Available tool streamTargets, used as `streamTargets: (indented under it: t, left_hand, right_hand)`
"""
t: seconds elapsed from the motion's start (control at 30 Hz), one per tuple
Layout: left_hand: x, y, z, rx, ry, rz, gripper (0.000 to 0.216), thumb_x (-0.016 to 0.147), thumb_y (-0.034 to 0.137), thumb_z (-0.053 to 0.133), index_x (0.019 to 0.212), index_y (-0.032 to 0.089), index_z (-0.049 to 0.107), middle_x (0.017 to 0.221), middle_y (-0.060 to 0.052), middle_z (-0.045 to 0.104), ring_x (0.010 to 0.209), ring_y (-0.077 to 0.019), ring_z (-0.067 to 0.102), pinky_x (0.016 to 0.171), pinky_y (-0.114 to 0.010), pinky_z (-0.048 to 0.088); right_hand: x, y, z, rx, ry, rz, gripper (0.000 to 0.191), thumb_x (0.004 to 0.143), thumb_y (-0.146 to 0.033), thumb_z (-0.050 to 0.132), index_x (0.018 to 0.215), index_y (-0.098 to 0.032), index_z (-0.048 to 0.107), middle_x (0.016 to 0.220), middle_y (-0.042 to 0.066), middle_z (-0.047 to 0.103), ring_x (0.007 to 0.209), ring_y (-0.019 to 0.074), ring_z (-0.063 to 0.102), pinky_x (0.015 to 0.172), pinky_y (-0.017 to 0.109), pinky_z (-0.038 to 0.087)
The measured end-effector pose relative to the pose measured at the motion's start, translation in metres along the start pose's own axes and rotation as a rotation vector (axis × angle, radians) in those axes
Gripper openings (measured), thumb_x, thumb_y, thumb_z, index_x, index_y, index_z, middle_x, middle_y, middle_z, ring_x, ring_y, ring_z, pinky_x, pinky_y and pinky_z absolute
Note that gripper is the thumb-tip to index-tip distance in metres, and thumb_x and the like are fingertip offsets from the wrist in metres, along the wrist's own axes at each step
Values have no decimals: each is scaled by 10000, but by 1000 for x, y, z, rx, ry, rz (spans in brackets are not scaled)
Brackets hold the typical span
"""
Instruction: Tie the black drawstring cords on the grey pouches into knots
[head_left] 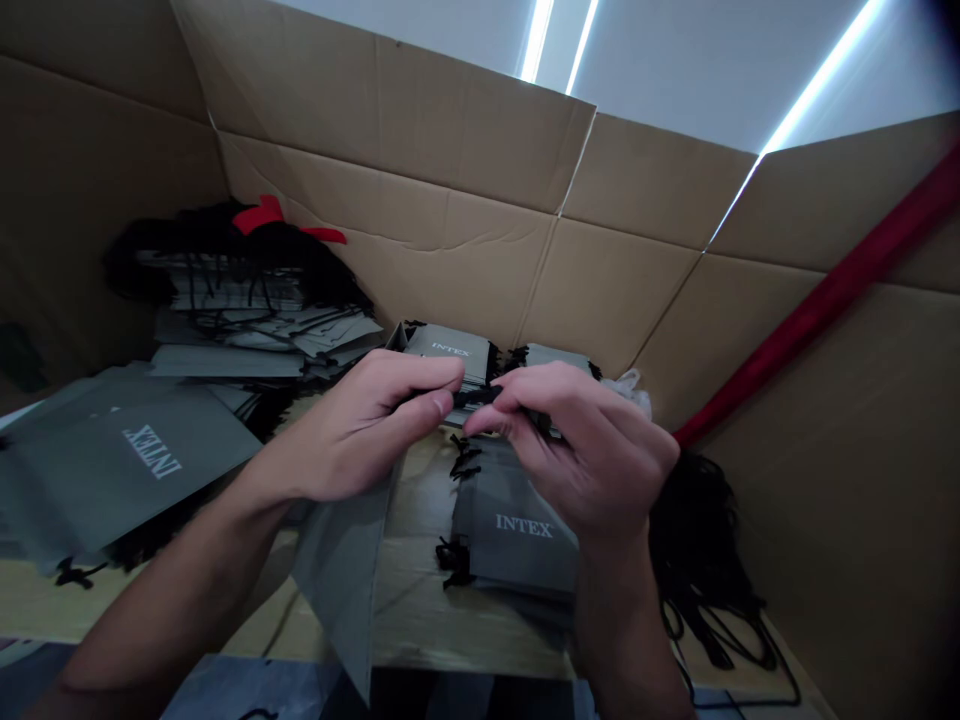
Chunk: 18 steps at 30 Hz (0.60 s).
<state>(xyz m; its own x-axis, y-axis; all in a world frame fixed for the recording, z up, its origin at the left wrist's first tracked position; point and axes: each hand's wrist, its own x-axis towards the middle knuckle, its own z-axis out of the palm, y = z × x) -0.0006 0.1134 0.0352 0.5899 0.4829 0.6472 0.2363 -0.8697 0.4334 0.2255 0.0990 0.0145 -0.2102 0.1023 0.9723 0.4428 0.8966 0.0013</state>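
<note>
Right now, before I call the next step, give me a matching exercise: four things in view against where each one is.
Things:
1 black cord
2 red bar
3 loose cord heap
4 red piece

Places:
A on top of the far-left bag stack
B pinched between left hand and right hand
C slanting along the right cardboard wall
D low down, just right of the right wrist

Pairs: 1-B, 2-C, 3-D, 4-A

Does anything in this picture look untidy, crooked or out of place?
Yes. The rear left stack of grey bags is slumped and fanned, its cords tangled, with a red piece on top. A loose cord tangle lies at right. The left hand and right hand pinch a black cord.
</note>
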Motion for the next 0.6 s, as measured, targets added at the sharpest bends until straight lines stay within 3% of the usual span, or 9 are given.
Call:
streamTargets:
  t: [0.33,0.43,0.53,0.6]
  left_hand:
    - [-3,-3,0,-35,7,-9,341,1158,205,468,820,200,424,763,44,391,671,-118,387,631,-281,322]
    - [-3,-1,0,-72,-4,-18,355,1164,191,477,812,196,427,756,49,382,662,-109,377,625,-268,326]
    - [-2,4,2,-123,-38,-21,336,1176,200,502,840,189,515,779,49,472,692,-105,440,649,-242,374]
    - [-2,5,5,-167,-64,-1,283,1175,192,511,904,186,593,849,38,588,751,-110,519,695,-227,428]
  right_hand:
    - [4,1,0,-13,6,-47,173,976,-168,905,952,-238,747,875,-24,821,807,152,791,847,278,671]
    - [7,1,-4,73,-3,54,214,936,-187,945,963,-243,741,899,-13,802,816,169,774,798,300,654]
    - [10,5,-10,204,-130,158,338,876,-237,1001,1124,-239,772,1066,27,797,917,193,765,796,316,643]
    - [12,9,-11,286,-231,141,345,894,-222,982,1181,-233,792,1142,42,788,998,195,762,845,310,637]
